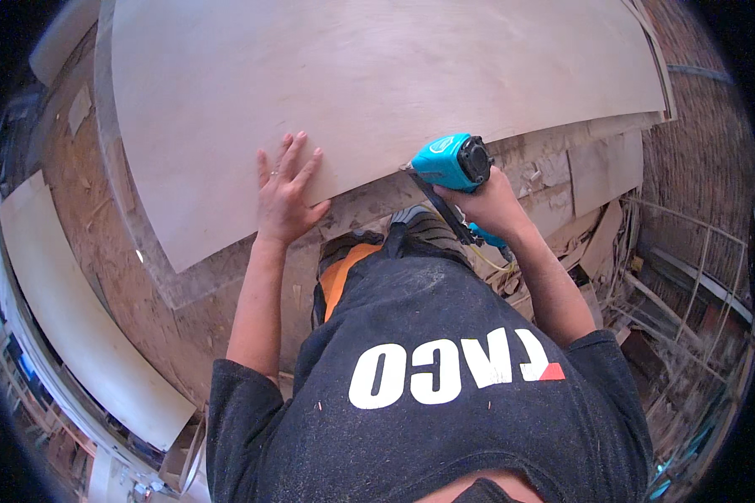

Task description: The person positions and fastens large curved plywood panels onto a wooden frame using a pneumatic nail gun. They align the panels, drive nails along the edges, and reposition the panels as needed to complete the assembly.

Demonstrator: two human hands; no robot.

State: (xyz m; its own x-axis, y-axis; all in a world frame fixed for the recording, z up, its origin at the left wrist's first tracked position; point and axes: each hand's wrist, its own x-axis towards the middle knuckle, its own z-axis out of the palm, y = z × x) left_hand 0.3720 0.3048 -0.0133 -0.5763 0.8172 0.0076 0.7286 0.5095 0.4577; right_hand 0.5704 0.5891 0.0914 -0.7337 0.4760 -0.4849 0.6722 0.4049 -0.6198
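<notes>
A large pale plywood sheet [377,75] lies flat in front of me, its near edge running slantwise past both hands. My left hand [287,197] rests on the sheet near that edge, fingers spread and palm down, with a ring on one finger. My right hand [488,204] is wrapped round the grip of a teal and black nail gun [446,163]. The gun's nose meets the near edge of the sheet, to the right of my left hand. A thin yellowish hose hangs below the gun's handle.
Under the sheet shows a worn, dusty board [369,201]. Another pale curved-looking panel [84,310] lies at the left. Scrap wood pieces [591,239] are heaped at the right, beside a thin metal frame [696,243]. My shoes stand close to the near edge.
</notes>
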